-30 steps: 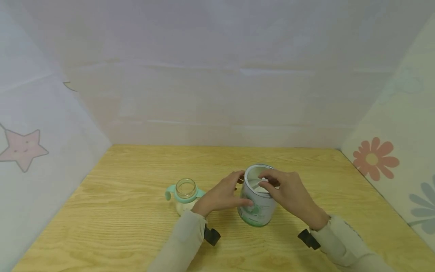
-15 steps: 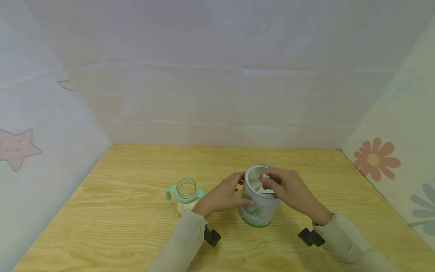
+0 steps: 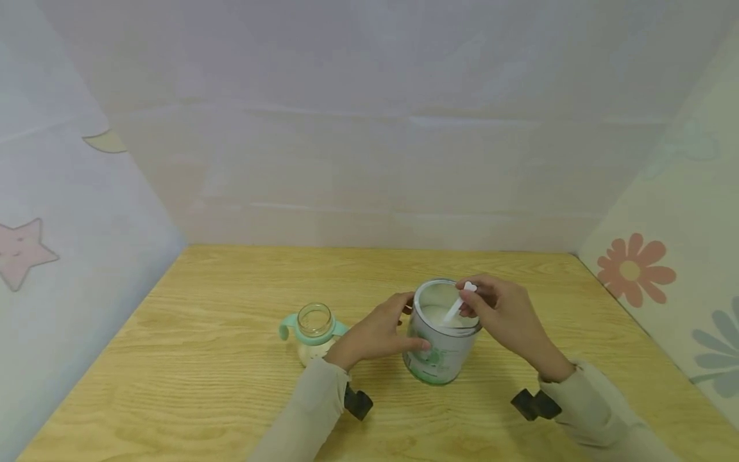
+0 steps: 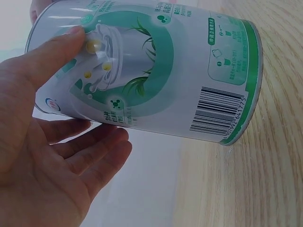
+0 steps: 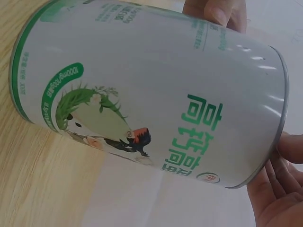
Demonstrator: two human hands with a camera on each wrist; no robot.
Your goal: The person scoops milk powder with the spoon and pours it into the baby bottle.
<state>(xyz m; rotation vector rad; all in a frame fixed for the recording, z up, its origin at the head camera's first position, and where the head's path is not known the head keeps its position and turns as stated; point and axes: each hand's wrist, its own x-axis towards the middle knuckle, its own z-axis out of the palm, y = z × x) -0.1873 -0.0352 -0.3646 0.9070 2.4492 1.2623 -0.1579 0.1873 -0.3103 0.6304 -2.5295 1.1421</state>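
Observation:
An uncovered milk powder can (image 3: 441, 353), white and green, stands on the wooden table, pale powder visible inside. My left hand (image 3: 378, 333) holds its left side, thumb across the front and fingers round the far side; the left wrist view shows the thumb (image 4: 57, 52) on the printed label. My right hand (image 3: 508, 317) is at the rim, pinching the white handle of a scoop (image 3: 456, 308) that slants down into the can. The scoop's bowl is hidden. In the right wrist view the fingers (image 5: 284, 184) are beside the can's top edge.
Left of the can stands a clear bottle (image 3: 315, 321) without a lid, with mint-green handles and pale contents; my left wrist partly covers it. The wooden table (image 3: 202, 385) is bounded by pale cloth walls (image 3: 369, 160) at the back and sides.
My right hand has moved slightly right and up toward the can's right rim. More of the scoop's handle shows now. My left hand and the can have stayed in place.

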